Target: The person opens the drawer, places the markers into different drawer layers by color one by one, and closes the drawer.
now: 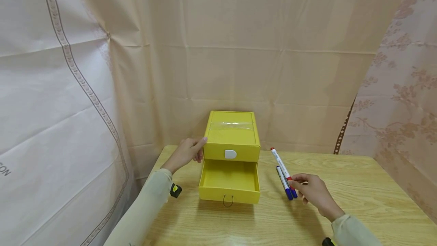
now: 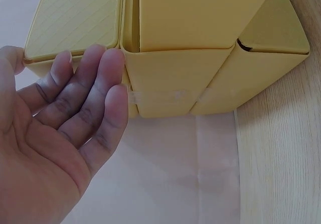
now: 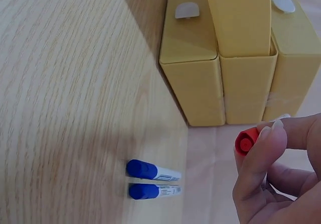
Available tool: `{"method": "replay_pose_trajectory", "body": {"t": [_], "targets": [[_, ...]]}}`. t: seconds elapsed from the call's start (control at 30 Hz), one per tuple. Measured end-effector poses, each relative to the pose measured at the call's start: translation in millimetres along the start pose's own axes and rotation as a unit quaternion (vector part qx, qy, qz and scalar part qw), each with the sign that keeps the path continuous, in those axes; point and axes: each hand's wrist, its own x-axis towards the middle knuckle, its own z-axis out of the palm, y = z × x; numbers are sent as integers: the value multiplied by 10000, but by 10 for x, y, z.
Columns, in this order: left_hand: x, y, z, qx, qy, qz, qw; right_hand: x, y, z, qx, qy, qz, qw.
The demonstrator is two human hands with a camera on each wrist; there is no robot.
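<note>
A yellow drawer unit [image 1: 231, 136] stands at the table's back, with clear tape across its top. Its middle drawer [image 1: 229, 196], fitted with a thin loop pull, is slid out and holds nothing visible. My left hand [image 1: 186, 153] rests against the unit's upper left side, fingers only slightly bent and thumb at the top edge. With thumb and fingertips, my right hand [image 1: 315, 193] pinches a white marker with a red cap [image 1: 280, 163] by its capped end, above the table. Below it, two blue-capped markers [image 3: 143, 169] lie side by side on the wood.
The wooden table [image 1: 355, 193] reaches back to a beige cloth backdrop [image 1: 235, 48]. White cloth [image 1: 61, 124] hangs at the left, and flowered cloth [image 1: 403, 105] at the right. A small black-and-yellow object [image 1: 175, 190] shows beside the left wrist.
</note>
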Motion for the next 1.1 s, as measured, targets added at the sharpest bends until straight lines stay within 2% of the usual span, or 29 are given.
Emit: {"method": "replay_pose_trajectory", "body": {"t": [0.33,1.1], "targets": [[-3,-10,10,-18,16,-19,10000,-58,-85,29,-388,181,-345,9985],[12,-29,-4,39,-39,20,10000,-166,-263,56,-333,152,-669,9971]]}}
